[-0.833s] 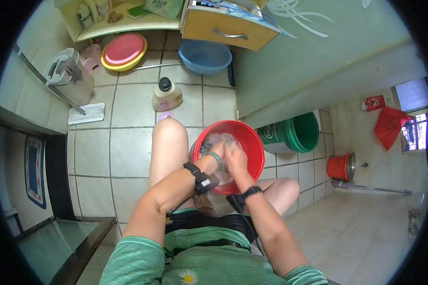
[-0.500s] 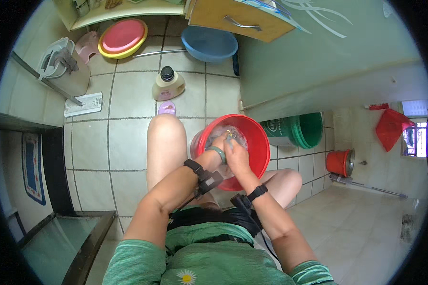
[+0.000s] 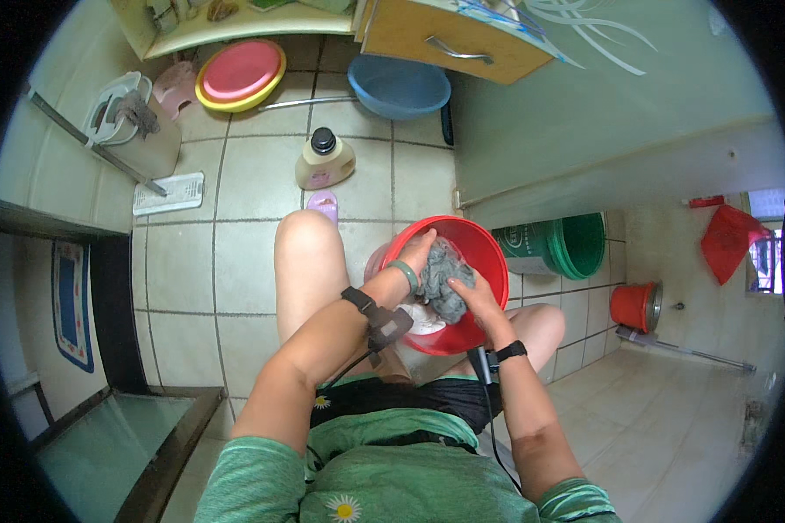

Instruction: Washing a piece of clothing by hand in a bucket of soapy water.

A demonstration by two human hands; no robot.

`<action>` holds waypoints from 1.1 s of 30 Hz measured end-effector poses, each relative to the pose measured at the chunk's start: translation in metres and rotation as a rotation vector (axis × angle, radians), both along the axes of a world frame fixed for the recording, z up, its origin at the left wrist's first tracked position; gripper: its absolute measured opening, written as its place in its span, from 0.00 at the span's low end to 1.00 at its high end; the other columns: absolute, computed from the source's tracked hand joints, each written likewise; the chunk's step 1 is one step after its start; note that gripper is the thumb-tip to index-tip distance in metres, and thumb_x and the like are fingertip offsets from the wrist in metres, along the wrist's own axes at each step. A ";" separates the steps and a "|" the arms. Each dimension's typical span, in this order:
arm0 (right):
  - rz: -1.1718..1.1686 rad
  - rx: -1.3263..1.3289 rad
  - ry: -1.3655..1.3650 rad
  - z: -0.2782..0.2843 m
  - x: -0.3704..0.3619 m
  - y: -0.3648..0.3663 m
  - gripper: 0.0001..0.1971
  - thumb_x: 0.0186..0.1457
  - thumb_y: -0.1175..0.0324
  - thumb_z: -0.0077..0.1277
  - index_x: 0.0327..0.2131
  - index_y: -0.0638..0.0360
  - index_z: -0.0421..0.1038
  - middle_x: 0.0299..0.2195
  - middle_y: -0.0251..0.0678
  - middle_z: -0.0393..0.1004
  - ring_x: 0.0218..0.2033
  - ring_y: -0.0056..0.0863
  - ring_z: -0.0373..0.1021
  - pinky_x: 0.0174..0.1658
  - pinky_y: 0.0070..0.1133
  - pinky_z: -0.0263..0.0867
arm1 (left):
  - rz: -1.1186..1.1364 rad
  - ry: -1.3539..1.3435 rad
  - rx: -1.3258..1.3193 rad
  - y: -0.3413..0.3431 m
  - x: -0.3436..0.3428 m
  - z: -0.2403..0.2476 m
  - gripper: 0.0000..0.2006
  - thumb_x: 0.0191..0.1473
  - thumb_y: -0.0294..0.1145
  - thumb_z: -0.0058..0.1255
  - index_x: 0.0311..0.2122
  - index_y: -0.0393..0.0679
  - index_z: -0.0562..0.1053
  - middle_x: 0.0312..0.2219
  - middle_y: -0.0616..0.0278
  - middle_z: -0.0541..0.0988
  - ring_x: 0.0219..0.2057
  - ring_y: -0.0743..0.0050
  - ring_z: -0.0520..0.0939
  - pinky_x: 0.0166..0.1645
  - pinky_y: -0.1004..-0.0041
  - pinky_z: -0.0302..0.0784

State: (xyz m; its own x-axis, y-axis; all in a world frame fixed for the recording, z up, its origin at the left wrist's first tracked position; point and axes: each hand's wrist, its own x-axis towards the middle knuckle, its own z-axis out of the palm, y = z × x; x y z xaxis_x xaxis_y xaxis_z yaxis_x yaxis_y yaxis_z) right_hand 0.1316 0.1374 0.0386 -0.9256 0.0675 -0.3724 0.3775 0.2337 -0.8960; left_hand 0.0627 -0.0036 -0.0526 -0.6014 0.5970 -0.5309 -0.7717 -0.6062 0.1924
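Between my knees stands a red bucket point(image 3: 494, 261) with whitish suds point(image 3: 422, 322) showing low inside. A bunched, wet-looking grey cloth point(image 3: 445, 281) is held between my two hands within the bucket's mouth. My left hand point(image 3: 417, 253) grips the cloth's left side, a green bangle on that wrist. On the right side my right hand point(image 3: 478, 295) holds the cloth, thumb on top and the other fingers partly hidden beneath it. Both wrists carry black straps with small devices.
Ahead on the tiles stands a beige bottle point(image 3: 324, 161) with a black cap. Beyond are a blue basin point(image 3: 399, 87) and stacked pink and yellow basins point(image 3: 240, 74). A green bucket point(image 3: 576, 247) lies right, near a wall. A lidded bin point(image 3: 135, 131) stands far left.
My hands were close together low in the bucket; now they are apart, with the grey cloth raised and bunched between them. The view has shifted slightly.
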 end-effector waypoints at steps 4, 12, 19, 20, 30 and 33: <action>-0.244 -0.315 -0.048 0.030 -0.012 0.029 0.14 0.47 0.72 0.50 0.40 0.63 0.66 0.35 0.35 0.71 0.35 0.25 0.69 0.40 0.22 0.65 | -0.089 0.713 -0.732 -0.001 0.008 0.004 0.31 0.46 0.58 0.50 0.41 0.36 0.69 0.38 0.50 0.74 0.42 0.65 0.74 0.48 0.68 0.67; -0.495 -0.193 0.125 0.000 -0.021 0.081 0.11 0.48 0.74 0.45 0.38 0.61 0.66 0.33 0.36 0.71 0.33 0.26 0.68 0.38 0.24 0.65 | -0.457 1.211 -0.677 0.002 0.031 0.071 0.22 0.50 0.45 0.50 0.45 0.40 0.70 0.43 0.55 0.73 0.46 0.64 0.72 0.52 0.69 0.64; 0.287 0.498 0.379 0.051 0.014 -0.017 0.11 0.51 0.62 0.47 0.33 0.59 0.68 0.31 0.49 0.71 0.33 0.50 0.68 0.36 0.36 0.65 | -0.092 0.020 -0.257 0.026 0.012 0.069 0.21 0.50 0.56 0.45 0.33 0.46 0.71 0.30 0.63 0.76 0.30 0.70 0.76 0.36 0.70 0.73; 0.280 0.581 0.371 0.044 0.009 -0.026 0.14 0.51 0.57 0.45 0.29 0.58 0.69 0.26 0.49 0.72 0.29 0.51 0.69 0.34 0.38 0.65 | -0.163 0.008 -0.070 0.016 0.023 0.088 0.22 0.48 0.61 0.44 0.30 0.49 0.70 0.27 0.63 0.75 0.27 0.68 0.76 0.33 0.68 0.72; 0.265 0.755 0.177 0.021 -0.018 -0.027 0.16 0.53 0.55 0.40 0.28 0.57 0.70 0.24 0.52 0.72 0.25 0.49 0.70 0.29 0.41 0.66 | 0.088 -0.070 -0.090 0.043 0.022 -0.019 0.13 0.53 0.45 0.42 0.30 0.47 0.72 0.27 0.61 0.77 0.29 0.65 0.77 0.38 0.64 0.73; 0.209 0.736 0.273 0.009 -0.016 0.001 0.17 0.54 0.53 0.40 0.28 0.56 0.70 0.24 0.51 0.72 0.25 0.50 0.70 0.29 0.41 0.65 | -0.110 -0.047 -0.085 0.056 0.013 0.032 0.14 0.54 0.44 0.40 0.32 0.46 0.72 0.29 0.60 0.77 0.30 0.64 0.77 0.37 0.64 0.74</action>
State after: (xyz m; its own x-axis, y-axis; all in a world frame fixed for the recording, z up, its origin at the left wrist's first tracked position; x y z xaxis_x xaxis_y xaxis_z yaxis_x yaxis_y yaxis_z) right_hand 0.1153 0.1383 0.0477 -0.9980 0.0232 -0.0594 0.0517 0.8404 -0.5395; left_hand 0.0753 0.0526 -0.0211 -0.5077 0.6101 -0.6083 -0.8422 -0.5002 0.2012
